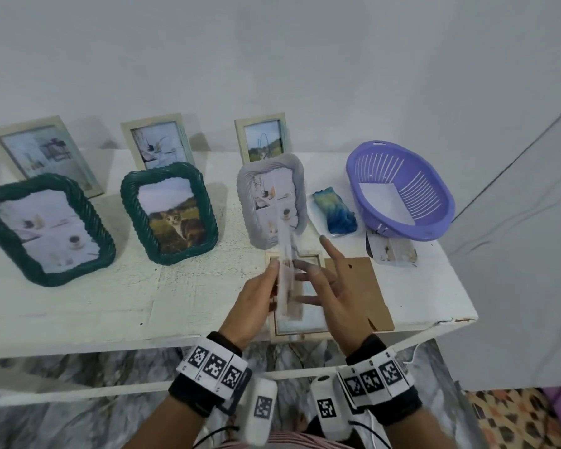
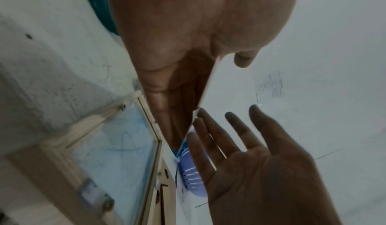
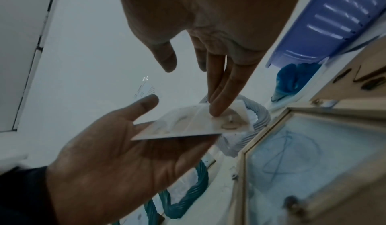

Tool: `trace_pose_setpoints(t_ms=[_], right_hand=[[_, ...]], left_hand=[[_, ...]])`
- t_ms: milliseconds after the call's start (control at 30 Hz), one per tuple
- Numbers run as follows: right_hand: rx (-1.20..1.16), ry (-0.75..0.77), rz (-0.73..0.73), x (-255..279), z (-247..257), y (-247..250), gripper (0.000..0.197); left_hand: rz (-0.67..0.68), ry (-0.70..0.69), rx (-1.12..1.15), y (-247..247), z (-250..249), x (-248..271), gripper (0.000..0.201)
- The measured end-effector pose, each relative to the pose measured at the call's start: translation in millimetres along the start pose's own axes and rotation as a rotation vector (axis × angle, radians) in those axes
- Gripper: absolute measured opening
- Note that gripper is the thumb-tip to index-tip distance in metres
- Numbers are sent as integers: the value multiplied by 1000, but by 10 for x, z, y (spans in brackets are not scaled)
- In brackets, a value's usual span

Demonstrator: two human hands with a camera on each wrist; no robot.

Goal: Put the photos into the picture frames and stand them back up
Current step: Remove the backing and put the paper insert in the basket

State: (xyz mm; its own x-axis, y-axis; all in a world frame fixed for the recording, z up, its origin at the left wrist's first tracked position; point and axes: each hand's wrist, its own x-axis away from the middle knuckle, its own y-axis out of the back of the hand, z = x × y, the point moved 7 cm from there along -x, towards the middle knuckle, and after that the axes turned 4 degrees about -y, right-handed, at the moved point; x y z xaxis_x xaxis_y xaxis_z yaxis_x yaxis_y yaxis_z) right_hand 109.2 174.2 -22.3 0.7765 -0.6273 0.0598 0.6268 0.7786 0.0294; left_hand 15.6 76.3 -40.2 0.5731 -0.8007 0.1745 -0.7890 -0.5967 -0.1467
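Because the wooden frame (image 1: 300,332) lay face down and open at the near edge of the surface (image 1: 110,303), I had the photo (image 1: 287,280) up on edge directly above it, between both hands, presumably to square it before lowering it onto the glass. My left hand (image 1: 256,306) carried the print across its flat palm with the thumb up along one side; I could not tell whether that amounted to a real grip. My right hand (image 1: 332,296) was spread wide, two straight fingertips (image 3: 217,109) pressing the picture side to steady it, the rest fanned clear.

The brown backing board (image 1: 366,293) lay just right of the frame, touching or nearly so, likely parked there for refitting afterwards. A loose print (image 1: 391,251) lay farther right, below the purple basket (image 1: 434,202), which held a white sheet (image 1: 386,199). A blue-green cloth (image 1: 336,212) sat between the basket and the grey frame (image 1: 272,202).

Six frames already stood filled: the grey one, two green ones (image 1: 169,212) to its left, three pale ones (image 1: 157,140) against the far wall. I judged this frame to be the last one open.
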Motion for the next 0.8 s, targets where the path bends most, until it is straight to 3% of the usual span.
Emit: trace_pose_setpoints(t_ms=[67, 133, 300, 467, 567, 633, 800], right_hand=[[45, -6, -17, 7, -38, 58, 59], [92, -5, -20, -3, -52, 149, 51], [483, 111, -9, -167, 109, 661, 34], [1128, 318, -271, -492, 309, 1567, 46], [1426, 233, -221, -760, 228, 1974, 58], [1498, 240, -153, -867, 185, 2117, 46], [1453, 476, -119, -991, 408, 2281, 29]], left_hand=[[37, 50, 155, -59, 42, -10, 50], [-24, 112, 201, -92, 98, -33, 42], [-165, 80, -20, -281, 117, -244, 31], [-223, 57, -139, -639, 157, -526, 25], [-288, 61, -211, -790, 230, -717, 18], [-324, 95, -245, -884, 301, -833, 13], [-396, 139, -272, -1081, 448, -1047, 17]])
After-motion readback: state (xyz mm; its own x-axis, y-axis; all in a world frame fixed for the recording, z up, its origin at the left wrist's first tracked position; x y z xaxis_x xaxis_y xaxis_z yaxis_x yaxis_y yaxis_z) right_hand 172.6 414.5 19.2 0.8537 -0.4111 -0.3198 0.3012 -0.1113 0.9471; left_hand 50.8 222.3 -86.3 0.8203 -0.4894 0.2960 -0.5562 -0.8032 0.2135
